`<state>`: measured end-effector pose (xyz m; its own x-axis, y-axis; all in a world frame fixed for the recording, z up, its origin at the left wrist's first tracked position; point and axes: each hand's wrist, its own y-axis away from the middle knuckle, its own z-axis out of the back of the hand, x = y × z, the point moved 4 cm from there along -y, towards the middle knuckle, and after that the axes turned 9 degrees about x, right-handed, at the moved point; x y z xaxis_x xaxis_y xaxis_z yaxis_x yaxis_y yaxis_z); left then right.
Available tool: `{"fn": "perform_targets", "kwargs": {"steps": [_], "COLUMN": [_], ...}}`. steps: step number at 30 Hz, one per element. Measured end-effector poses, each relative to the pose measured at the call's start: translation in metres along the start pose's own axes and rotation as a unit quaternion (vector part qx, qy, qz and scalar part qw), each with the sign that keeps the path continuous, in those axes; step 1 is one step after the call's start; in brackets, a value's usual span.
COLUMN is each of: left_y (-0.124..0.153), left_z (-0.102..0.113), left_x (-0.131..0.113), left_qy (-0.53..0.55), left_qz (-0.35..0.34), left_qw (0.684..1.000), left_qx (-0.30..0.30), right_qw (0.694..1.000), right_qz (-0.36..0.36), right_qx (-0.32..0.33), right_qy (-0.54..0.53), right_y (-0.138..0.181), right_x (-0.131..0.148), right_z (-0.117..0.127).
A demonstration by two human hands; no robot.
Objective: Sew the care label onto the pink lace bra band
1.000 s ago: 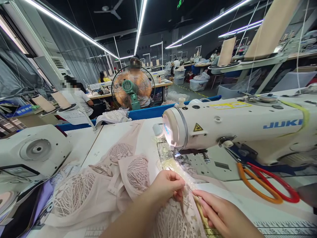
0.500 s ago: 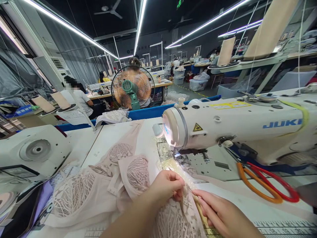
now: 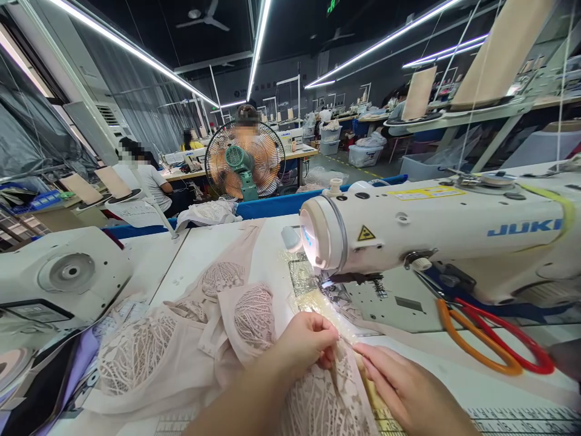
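My left hand (image 3: 309, 340) is closed in a pinch on the edge of a beige lace bra piece (image 3: 324, 399), in front of the sewing machine's needle area. My right hand (image 3: 397, 378) pinches the same edge just to the right, thumb and forefinger together. A short thin stretch of the edge runs between the two pinches; its exact kind is too small to make out. The lace lies over a yellowish strip (image 3: 373, 396) on the table. The white sewing machine (image 3: 436, 212) stands beyond my hands, its lamp lit.
Beige lace bras (image 3: 136, 357) are heaped left of my arm. Scissors with orange and red handles (image 3: 481, 339) lie to the right, beside the machine bed. A second machine (image 3: 59, 272) stands at left. Past the blue table edge are a fan (image 3: 245, 160) and seated people. Ruler markings (image 3: 521, 418) run along the front.
The view has shifted slightly, so the machine and scissors appear a little farther right. Both hands keep their pinches in nearly the same place.
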<state>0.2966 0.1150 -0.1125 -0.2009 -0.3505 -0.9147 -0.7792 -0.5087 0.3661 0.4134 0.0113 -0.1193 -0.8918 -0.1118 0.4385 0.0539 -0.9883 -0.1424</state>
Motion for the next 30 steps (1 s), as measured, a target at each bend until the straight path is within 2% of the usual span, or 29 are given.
{"fn": "perform_targets", "kwargs": {"steps": [3,10,14,17,20,24,30], "left_y": [0.000,0.001,0.003,0.006,0.007,0.007,0.004], "left_z": [-0.001,-0.004,-0.006,-0.007,-0.008,-0.009,-0.008], "left_x": [0.001,-0.002,-0.004,-0.006,-0.008,-0.009,-0.001], "left_qy": [0.001,-0.016,-0.028,-0.035,-0.039,-0.039,-0.050], "left_qz": [-0.003,-0.023,-0.034,-0.036,-0.031,-0.027,-0.027], "left_qw": [1.000,1.000,0.999,0.999,0.998,0.999,0.998], "left_qx": [0.002,0.003,-0.001,-0.012,-0.025,-0.002,-0.003], "right_qw": [0.999,0.991,0.986,0.984,0.987,0.985,0.983], "right_qz": [0.016,-0.003,0.041,0.038,-0.005,-0.056,-0.064], "right_qx": [-0.029,-0.085,-0.136,-0.153,-0.121,-0.052,-0.003], "right_qy": [-0.003,-0.101,-0.084,-0.083,-0.106,-0.156,-0.173], "right_y": [0.000,0.001,0.004,0.003,-0.002,-0.007,-0.007], "right_x": [0.000,0.006,0.008,0.006,0.002,-0.001,0.001], "right_z": [-0.003,0.006,0.012,0.013,0.012,0.013,0.015]}}
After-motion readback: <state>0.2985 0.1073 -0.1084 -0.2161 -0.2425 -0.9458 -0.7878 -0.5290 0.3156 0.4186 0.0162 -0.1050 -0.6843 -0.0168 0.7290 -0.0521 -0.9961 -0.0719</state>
